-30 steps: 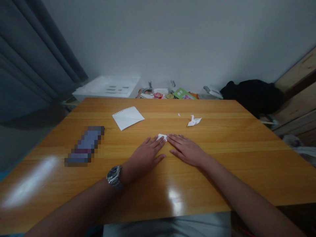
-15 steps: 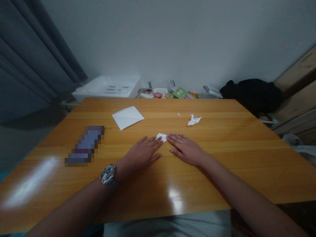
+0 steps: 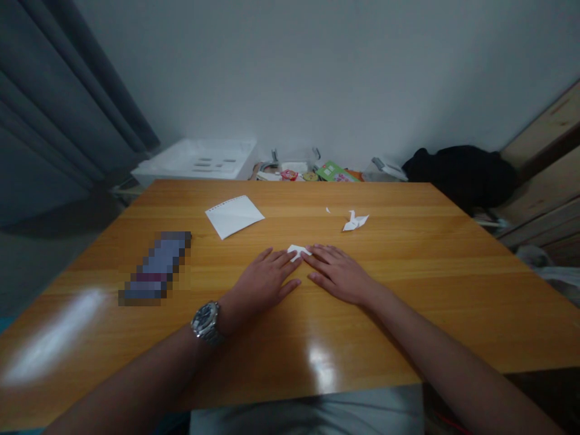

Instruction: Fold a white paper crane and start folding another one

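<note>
My left hand point(image 3: 263, 283), with a metal watch on the wrist, lies flat on the wooden table point(image 3: 408, 290). Its outstretched fingertips press on a small folded white paper piece point(image 3: 296, 249). Beside it my right hand point(image 3: 339, 273) also lies flat, fingers extended, with its fingertips touching the same paper from the right. Most of the paper piece is hidden under the fingers.
A white notepad sheet point(image 3: 234, 215) lies at the back left of the table. A folded paper figure point(image 3: 356, 221) and a tiny paper scrap point(image 3: 328, 209) sit at the back right. A blurred dark oblong object point(image 3: 156, 267) rests to the left. Clutter and a black bag point(image 3: 457, 172) lie beyond the far edge.
Both hands stayed on the paper piece; the fingertips shifted slightly over it, and the left hand drew back a little, then returned.
</note>
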